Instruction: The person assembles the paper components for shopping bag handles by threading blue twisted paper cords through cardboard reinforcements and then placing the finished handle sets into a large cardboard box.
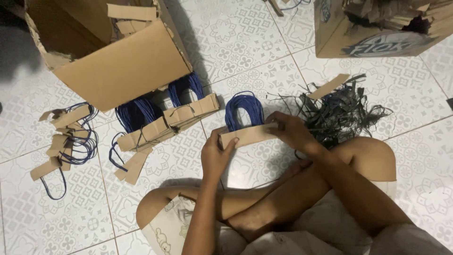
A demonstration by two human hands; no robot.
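Both hands — left hand (214, 153), right hand (290, 130) — grip a cardboard strip (247, 134) bearing blue cord loops (244, 109).

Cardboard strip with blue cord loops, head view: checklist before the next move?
1. Left hand grips left end of the brown cardboard strip: ok.
2. Right hand grips its right end: ok.
3. Blue cord loops stand bunched above the strip: ok.
4. Finished cardboard-and-cord bundles lie apart, left of the hands: ok.
5. Tangled dark strand pile clear of right hand: not ok, touching or close behind.
6. Cords fixed to strip: cannot tell.
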